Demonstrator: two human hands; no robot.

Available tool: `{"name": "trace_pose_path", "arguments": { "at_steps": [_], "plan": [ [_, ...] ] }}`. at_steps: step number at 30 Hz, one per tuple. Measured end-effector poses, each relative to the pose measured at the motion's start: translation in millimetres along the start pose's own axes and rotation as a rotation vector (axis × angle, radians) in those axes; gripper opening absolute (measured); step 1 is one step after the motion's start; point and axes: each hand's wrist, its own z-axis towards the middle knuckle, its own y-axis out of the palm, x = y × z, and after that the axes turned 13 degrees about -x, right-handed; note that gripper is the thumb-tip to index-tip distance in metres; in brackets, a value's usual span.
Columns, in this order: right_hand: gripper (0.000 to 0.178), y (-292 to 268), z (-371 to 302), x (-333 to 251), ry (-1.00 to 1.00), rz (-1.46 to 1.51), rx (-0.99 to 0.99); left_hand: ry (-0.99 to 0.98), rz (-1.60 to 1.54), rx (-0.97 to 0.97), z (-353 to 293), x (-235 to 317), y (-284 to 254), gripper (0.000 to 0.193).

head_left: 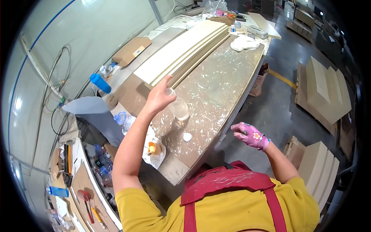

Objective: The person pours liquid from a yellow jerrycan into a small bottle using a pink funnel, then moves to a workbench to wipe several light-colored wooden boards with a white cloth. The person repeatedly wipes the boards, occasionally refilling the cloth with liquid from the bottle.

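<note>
My bare left hand [158,96] is closed around the neck of a clear bottle [180,110], which leans over the worktable [216,77]. A little liquid seems to be inside it. Just nearer to me, a small white round cap [187,137] lies on the tabletop. My right hand [250,135] wears a pink flowered glove and hovers beyond the table's right edge. Its fingers are loosely bent and slightly apart, with nothing seen in them. Left of the cap, an orange and yellow object [154,148] rests on a white cloth [159,159].
Long pale boards [185,46] are stacked on the far left of the table. A white cloth bundle [245,43] lies at its far right. Blue bottle [100,83] and cardboard piece [132,51] stand at left. Board stacks [324,91] occupy the floor at right.
</note>
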Motion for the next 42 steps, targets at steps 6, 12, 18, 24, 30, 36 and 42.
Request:
{"name": "trace_pose_path", "arguments": {
  "at_steps": [6,12,18,24,30,36,42],
  "plan": [
    [0.034,-34,67,5,-0.019,0.013,-0.149,-0.056,-0.151,0.014,13,-20,1,0.072],
    [0.044,-80,144,28,-0.168,0.051,-0.212,-0.349,-0.16,0.384,-59,-37,48,0.048],
    [0.078,-90,239,-12,-0.415,0.186,-0.251,-0.587,-0.102,0.06,-98,-12,170,0.045],
    [0.092,-29,295,-44,-0.698,0.139,-0.215,-0.553,0.092,0.097,-81,-6,199,0.051],
    [0.076,-14,310,-44,-0.626,0.305,-0.401,-0.544,-0.144,0.643,-50,45,91,0.055],
    [0.066,-15,311,-42,-0.657,0.209,-0.281,-0.336,0.174,0.568,-1,51,22,0.052],
    [0.066,-13,318,-37,-0.64,0.339,-0.392,-0.238,0.228,0.332,22,45,14,0.072]
  ]
}}
